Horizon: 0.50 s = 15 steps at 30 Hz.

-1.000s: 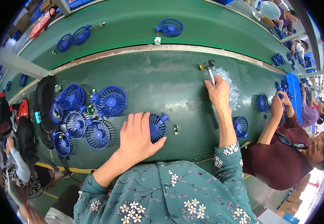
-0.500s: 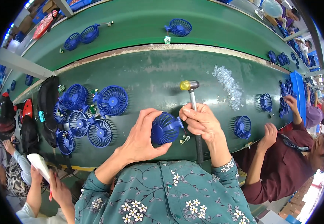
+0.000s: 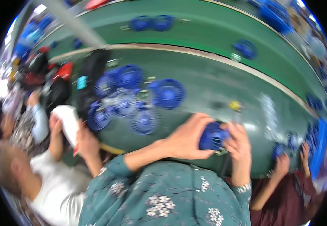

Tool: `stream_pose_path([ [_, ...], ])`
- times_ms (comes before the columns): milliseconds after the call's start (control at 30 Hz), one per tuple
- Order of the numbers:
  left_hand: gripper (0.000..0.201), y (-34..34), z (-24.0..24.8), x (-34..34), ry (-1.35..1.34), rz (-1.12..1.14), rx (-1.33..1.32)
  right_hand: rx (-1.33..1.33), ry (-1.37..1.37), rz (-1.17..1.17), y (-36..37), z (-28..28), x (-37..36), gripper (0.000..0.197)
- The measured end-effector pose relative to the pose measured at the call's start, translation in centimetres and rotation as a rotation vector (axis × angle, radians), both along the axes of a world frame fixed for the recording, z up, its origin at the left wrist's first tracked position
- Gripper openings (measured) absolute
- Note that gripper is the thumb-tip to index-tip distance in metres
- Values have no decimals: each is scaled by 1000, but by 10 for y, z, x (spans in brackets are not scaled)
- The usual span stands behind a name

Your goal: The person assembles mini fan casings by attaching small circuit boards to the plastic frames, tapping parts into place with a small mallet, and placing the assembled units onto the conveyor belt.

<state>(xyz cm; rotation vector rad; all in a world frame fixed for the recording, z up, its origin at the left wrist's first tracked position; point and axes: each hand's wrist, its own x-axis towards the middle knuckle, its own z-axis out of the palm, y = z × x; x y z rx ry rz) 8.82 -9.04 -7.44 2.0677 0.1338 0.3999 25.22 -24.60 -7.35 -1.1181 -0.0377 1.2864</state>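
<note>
My left hand (image 3: 189, 139) is closed around a round blue fan housing (image 3: 209, 138), held low over the near side of the green worktable (image 3: 208, 90). My right hand (image 3: 239, 143) is closed on a small hammer (image 3: 235, 105); its yellow-tipped head points up above the fingers and its dark handle hangs below. The right fingertips touch the near side of the fan housing. A small pale circuit board (image 3: 220, 151) hangs under it. Left of my hands lies a group of blue fan housings (image 3: 144, 120) with small boards attached. The picture is blurred by motion.
A green conveyor (image 3: 208, 28) behind the table carries more fan housings. Small clear pieces (image 3: 269, 116) lie in a pile to the right, near a blue bin (image 3: 319, 147). A black bag (image 3: 92, 83) lies at the left. A person sits on each side; the left one holds a white object (image 3: 66, 122).
The view has swung left, so the table's things appear farther right. My hands are closer together, with the fan housing turned between them. A co-worker's hand on the right now reaches a fan housing.
</note>
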Motion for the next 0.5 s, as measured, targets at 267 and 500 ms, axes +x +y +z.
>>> stream_pose_path([
  [267,80,-4,3,-8,100,10,-189,134,-57,-63,2,-12,0,16],
  [500,79,-9,7,-11,151,91,-156,-46,-350,13,-3,17,-9,23],
])
